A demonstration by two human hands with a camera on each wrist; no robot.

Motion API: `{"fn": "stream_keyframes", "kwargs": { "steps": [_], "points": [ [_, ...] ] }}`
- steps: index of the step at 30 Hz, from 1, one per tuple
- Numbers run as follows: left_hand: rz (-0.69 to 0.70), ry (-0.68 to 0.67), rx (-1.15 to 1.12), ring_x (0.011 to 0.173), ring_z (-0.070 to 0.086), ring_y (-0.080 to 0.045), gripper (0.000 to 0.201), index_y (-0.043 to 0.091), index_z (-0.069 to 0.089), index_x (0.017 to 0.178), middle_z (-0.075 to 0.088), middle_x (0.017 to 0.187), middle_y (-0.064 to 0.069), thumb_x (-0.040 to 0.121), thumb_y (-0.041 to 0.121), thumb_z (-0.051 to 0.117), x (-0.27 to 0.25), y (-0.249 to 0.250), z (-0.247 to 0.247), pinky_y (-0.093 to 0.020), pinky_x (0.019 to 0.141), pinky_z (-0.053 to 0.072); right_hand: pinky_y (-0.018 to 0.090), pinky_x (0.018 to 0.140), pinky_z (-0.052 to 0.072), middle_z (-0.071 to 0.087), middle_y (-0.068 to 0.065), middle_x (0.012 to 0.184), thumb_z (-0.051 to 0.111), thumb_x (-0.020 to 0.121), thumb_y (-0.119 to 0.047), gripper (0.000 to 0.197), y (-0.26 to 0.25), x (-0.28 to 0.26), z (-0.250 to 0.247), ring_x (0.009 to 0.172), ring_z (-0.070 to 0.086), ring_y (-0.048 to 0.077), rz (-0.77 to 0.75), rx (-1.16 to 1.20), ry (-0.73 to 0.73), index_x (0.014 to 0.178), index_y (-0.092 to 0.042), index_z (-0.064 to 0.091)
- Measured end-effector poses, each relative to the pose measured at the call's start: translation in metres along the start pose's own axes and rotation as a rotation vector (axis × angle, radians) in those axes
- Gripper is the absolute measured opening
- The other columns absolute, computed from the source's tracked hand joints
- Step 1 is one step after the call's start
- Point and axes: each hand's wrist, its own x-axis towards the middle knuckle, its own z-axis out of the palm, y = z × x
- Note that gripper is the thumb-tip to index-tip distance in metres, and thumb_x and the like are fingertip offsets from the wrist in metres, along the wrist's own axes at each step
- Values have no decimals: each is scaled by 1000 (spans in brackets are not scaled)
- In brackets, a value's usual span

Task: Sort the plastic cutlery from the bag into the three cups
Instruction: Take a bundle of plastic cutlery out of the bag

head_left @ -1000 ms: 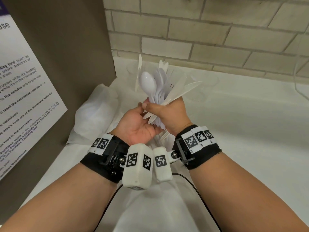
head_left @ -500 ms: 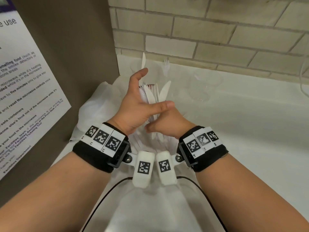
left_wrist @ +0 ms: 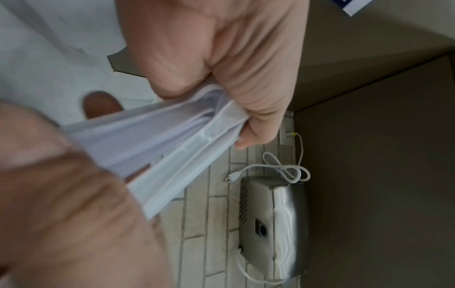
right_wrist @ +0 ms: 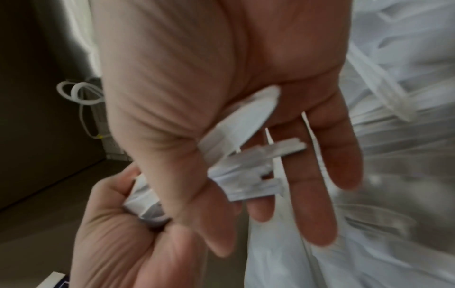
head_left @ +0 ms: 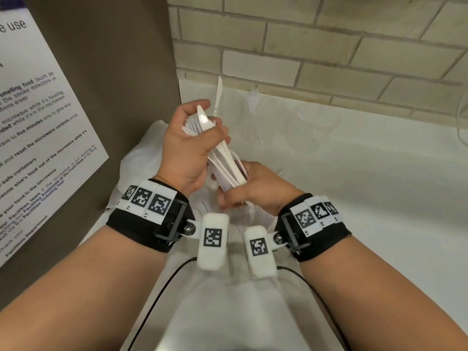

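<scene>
Above the crumpled white plastic bag (head_left: 141, 153) left of centre, the left hand (head_left: 187, 148) wraps the top of a bundle of white plastic cutlery (head_left: 224, 160), the right hand (head_left: 255, 188) clasps its handle ends, and clear plastic cups (head_left: 314, 127) stand upper right of them.

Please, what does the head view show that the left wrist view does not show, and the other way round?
Only the head view: the clear cups by the back wall, a knife and a fork standing upright there, and the poster at the left.
Only the left wrist view: a metal appliance with a loose white cord.
Both: the left hand and the right hand holding one cutlery bundle between them.
</scene>
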Motion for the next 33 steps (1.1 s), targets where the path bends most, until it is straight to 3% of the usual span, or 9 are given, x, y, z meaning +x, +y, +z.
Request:
{"fn": "stream_keyframes", "kwargs": {
  "steps": [4, 10, 14, 17, 20, 23, 25, 28, 33],
  "points": [
    [-30, -43, -53, 72, 61, -12, 47, 15, 51, 112, 62, 82, -3, 74, -10, 61, -2, 1, 5, -32, 76, 54, 26, 43, 41, 57, 5, 59, 73, 81, -18, 14, 3, -2, 8, 49, 48, 22, -2, -32, 27, 77, -10, 63],
    [-242, -247, -80, 106, 62, -22, 100, 14, 37, 138, 59, 119, -13, 55, 22, 92, 0, -4, -12, -40, 91, 52, 25, 42, 31, 42, -4, 42, 62, 87, -12, 21, 3, -2, 8, 35, 35, 12, -26, 75, 115, 69, -11, 51],
    [-456, -496, 159, 94, 65, -39, 72, 15, 68, 106, 63, 116, -25, 45, 47, 91, -16, -7, -8, -41, 71, 57, 25, 42, 31, 38, 0, 44, 56, 86, -2, 10, -2, -3, 10, 34, 31, 13, -80, 65, 68, 85, -12, 59],
    [-524, -421, 289, 80, 59, -60, 44, 16, 76, 97, 54, 121, -41, 61, 40, 84, -18, -4, 0, -54, 60, 54, 25, 42, 32, 41, 3, 45, 56, 85, 1, 17, 0, -2, 15, 35, 33, 16, -85, 52, 43, 78, -14, 57],
    [-480, -337, 316, 65, 64, -42, 17, 18, 78, 88, 68, 108, -25, 80, 29, 68, -17, -3, 4, -46, 61, 55, 29, 47, 48, 59, 6, 57, 68, 82, -9, 5, 1, 0, 11, 46, 54, 19, -59, -37, 24, 79, -7, 64],
    [-404, -122, 88, 86, 69, -24, 18, 8, 70, 76, 73, 90, -8, 89, 11, 58, -9, -7, 0, -40, 82, 55, 34, 68, 57, 71, 2, 80, 77, 75, -38, 39, 0, 2, -6, 67, 69, 14, 17, -175, 111, 97, -8, 68],
    [-382, -65, 66, 67, 67, -16, 15, 8, 65, 77, 70, 73, -2, 90, 9, 58, -5, -9, -5, -33, 72, 57, 32, 61, 54, 68, -1, 75, 73, 77, -49, 47, -6, 5, -17, 62, 65, 13, -20, -171, 307, 93, -5, 67],
    [-440, -152, 191, 50, 54, -11, 11, 15, 62, 80, 61, 63, 2, 91, 17, 61, -7, -15, -9, -27, 55, 52, 29, 56, 48, 63, -1, 72, 67, 86, -43, 40, -18, 12, -30, 59, 58, 15, -139, 9, 492, 92, -4, 67],
    [-490, -283, 217, 55, 64, -14, 22, 11, 64, 87, 67, 67, -1, 81, 32, 60, -10, -24, -7, -29, 55, 56, 32, 62, 49, 62, 2, 72, 63, 91, -33, 22, -26, 24, -28, 64, 58, 17, -168, 48, 272, 87, -11, 65]
  ]
}}
